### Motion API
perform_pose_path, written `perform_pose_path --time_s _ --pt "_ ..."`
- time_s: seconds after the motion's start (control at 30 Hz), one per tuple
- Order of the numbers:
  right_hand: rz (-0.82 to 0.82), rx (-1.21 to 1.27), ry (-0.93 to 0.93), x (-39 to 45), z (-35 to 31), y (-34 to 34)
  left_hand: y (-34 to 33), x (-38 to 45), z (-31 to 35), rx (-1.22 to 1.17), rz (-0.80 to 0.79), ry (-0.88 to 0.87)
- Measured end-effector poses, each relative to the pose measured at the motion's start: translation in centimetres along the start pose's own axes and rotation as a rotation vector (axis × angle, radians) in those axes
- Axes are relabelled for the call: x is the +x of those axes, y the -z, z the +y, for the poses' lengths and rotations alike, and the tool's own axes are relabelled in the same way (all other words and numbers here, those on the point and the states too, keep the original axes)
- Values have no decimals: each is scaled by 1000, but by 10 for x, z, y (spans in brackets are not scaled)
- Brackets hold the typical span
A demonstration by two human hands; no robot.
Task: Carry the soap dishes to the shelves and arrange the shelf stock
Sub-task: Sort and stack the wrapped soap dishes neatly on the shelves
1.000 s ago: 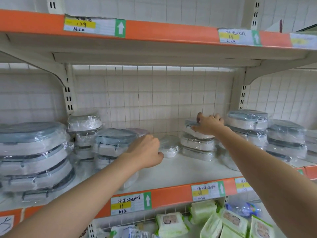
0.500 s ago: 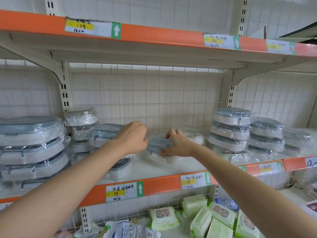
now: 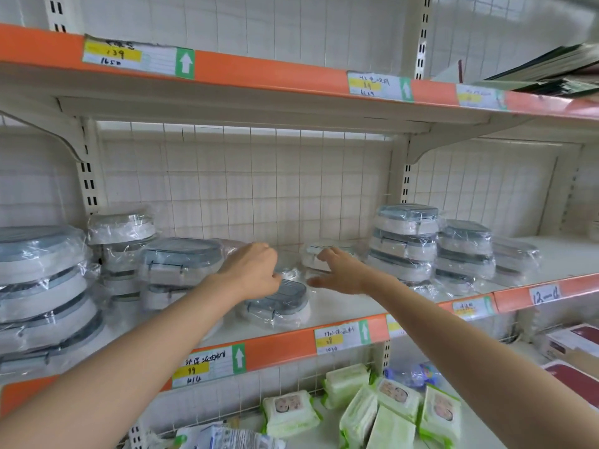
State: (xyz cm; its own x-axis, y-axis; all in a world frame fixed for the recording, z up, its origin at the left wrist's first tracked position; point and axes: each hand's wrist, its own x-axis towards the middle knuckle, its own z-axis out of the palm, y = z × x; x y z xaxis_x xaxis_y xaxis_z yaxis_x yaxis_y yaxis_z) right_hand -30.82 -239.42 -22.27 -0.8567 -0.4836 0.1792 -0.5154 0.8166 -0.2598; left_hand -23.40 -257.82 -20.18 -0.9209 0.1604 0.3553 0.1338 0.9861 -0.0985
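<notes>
Wrapped soap dish (image 3: 281, 303) lies between both hands (image 3: 251, 273) (left touching).

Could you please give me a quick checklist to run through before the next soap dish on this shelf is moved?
1. Left hand closed over the low soap dish: cannot tell whether it grips; fingers hidden.
2. Right hand free: ok, open, fingers spread in front of the small wrapped dish.
3. Bare shelf space for setting dishes: ok, between the hands and the front edge.
4. Right stack upright: ok.
5. Left stack upright: ok.
6. Plastic wrap intact: cannot tell.
</notes>
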Motion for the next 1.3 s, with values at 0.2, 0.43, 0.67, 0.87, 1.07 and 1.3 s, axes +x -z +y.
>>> perform_pose_path --time_s 0.2,0.43,0.67,0.87,1.07,1.3 --pt "75 -87 -106 14 27 21 -14 6 6 -25 -39 -12" --pt "58 -125 -208 48 39 19 -36 9 1 -13 -76 6" --pt "0 -139 -263 62 45 10 -43 11 -8 -52 -75 19" --pt "-10 -179 -291 66 46 8 -43 7 -11 -78 -108 19" --pt "33 -188 -246 70 43 8 -33 5 -10 -76 -143 83" --pt "111 -290 -43 77 26 1 -33 5 -4 -35 -114 80"
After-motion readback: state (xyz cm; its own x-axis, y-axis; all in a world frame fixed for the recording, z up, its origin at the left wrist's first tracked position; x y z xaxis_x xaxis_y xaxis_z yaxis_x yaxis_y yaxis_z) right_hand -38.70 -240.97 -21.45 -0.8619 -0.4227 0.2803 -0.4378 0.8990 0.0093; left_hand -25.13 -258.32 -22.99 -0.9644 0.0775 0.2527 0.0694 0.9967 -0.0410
